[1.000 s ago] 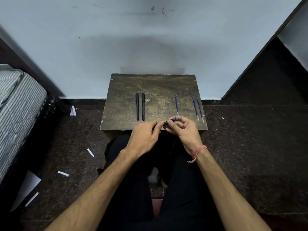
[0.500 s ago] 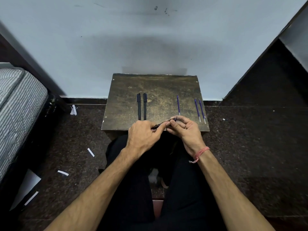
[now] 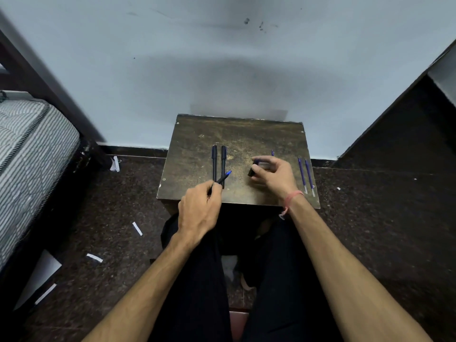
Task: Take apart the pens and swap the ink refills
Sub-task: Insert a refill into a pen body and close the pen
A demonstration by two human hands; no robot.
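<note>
My left hand (image 3: 199, 211) grips a black pen (image 3: 223, 179) whose blue tip points up and to the right, over the lower ends of two black capped pens (image 3: 218, 162) lying side by side on the small brown table (image 3: 241, 137). My right hand (image 3: 274, 174) hovers over the table's middle right and pinches a small black pen cap (image 3: 251, 172). Just past its fingers shows the top of a blue refill (image 3: 273, 153). Two more blue refills (image 3: 305, 174) lie parallel near the table's right edge.
The table stands against a pale wall. A striped mattress (image 3: 32, 164) is at the left. Paper scraps (image 3: 137, 228) lie on the dark speckled floor. My legs in black trousers are under the table's front edge.
My hands were together at the table's front edge on one pen. They have pulled apart: the left holds the uncapped pen, the right has moved up and right with the cap.
</note>
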